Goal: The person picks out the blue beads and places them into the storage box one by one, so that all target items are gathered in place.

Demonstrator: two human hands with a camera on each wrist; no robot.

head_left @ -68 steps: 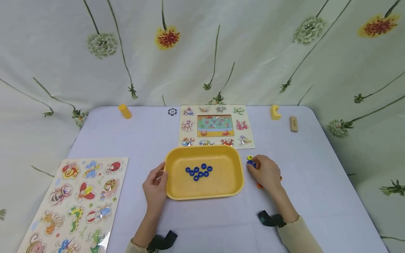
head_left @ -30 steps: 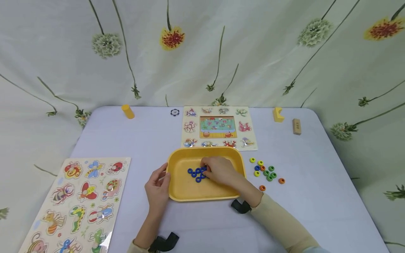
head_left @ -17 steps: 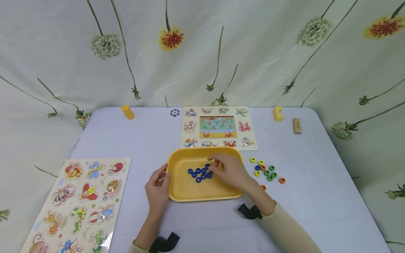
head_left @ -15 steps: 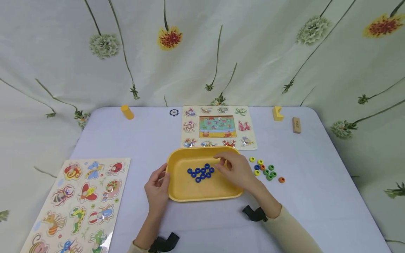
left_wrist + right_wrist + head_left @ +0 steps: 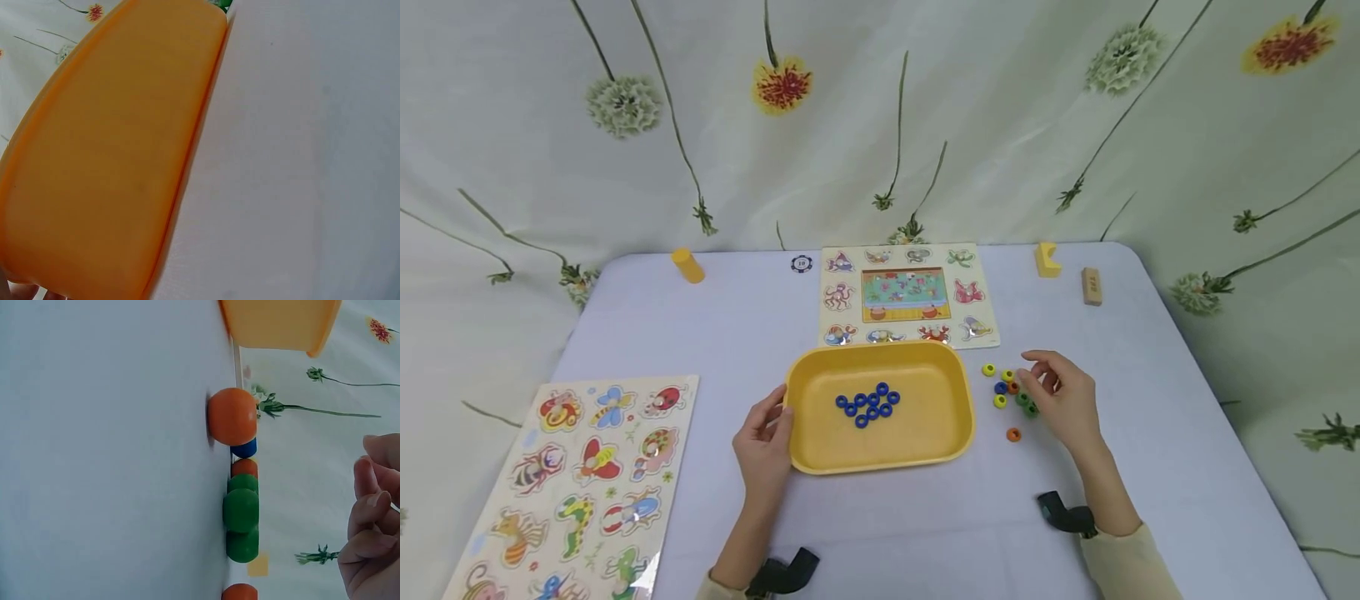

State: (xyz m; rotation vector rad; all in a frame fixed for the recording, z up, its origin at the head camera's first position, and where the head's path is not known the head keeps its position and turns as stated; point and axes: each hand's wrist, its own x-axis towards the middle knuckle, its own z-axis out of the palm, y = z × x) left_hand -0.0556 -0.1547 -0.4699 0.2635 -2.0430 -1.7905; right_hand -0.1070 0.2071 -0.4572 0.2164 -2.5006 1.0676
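Note:
My left hand (image 5: 763, 446) holds the left rim of a yellow plastic tray (image 5: 917, 433); the tray's side fills much of the left wrist view. Several blue ring-shaped beads (image 5: 872, 413) lie grouped on the tray floor. To the right of the tray, my right hand (image 5: 1063, 400) hovers over loose beads, thumb and index finger apart with nothing between them. Among these are one blue bead (image 5: 1001, 387), yellow beads (image 5: 988, 369), green beads (image 5: 1022, 399) and orange beads (image 5: 1013, 434); the hand partly covers the group. The right wrist view shows its bent fingers (image 5: 369, 519) above bead height.
Behind the tray lies a sea-animal puzzle board (image 5: 835, 312), and an insect puzzle board (image 5: 591, 492) is at the left. Along the far edge are a yellow cylinder (image 5: 688, 266), a poker chip (image 5: 801, 264), a notched yellow block (image 5: 1047, 261) and a wooden block (image 5: 1092, 287).
My right hand brought a blue bead into the tray, let it go beside the others, then moved right, back over the loose beads. The left hand stays on the rim.

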